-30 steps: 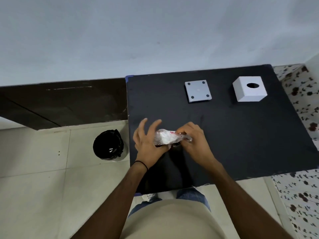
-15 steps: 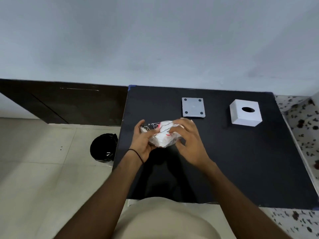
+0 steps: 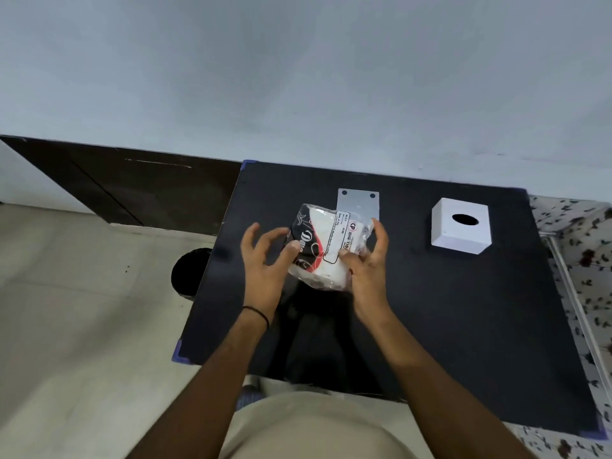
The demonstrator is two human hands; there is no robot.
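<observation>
A clear plastic tissue packet point(image 3: 326, 246), white with black and red print, is held up over the black table point(image 3: 463, 309). My right hand point(image 3: 367, 273) grips its right edge, thumb on the front and fingers behind. My left hand point(image 3: 265, 263) pinches the packet's left side with the thumb; its other fingers are spread and loosely curled. A white cube box point(image 3: 460, 225) with a round hole on top stands at the table's back right. A flat grey square plate point(image 3: 359, 203) with dark corner dots lies behind the packet, partly hidden by it.
A black bin point(image 3: 187, 271) stands on the tiled floor left of the table. A dark brown panel point(image 3: 132, 183) runs along the wall at the left. A floral patterned surface point(image 3: 583, 260) borders the table's right edge.
The packet has been raised and turned so its printed face shows. My hands moved apart to its two sides. The view tilted upward.
</observation>
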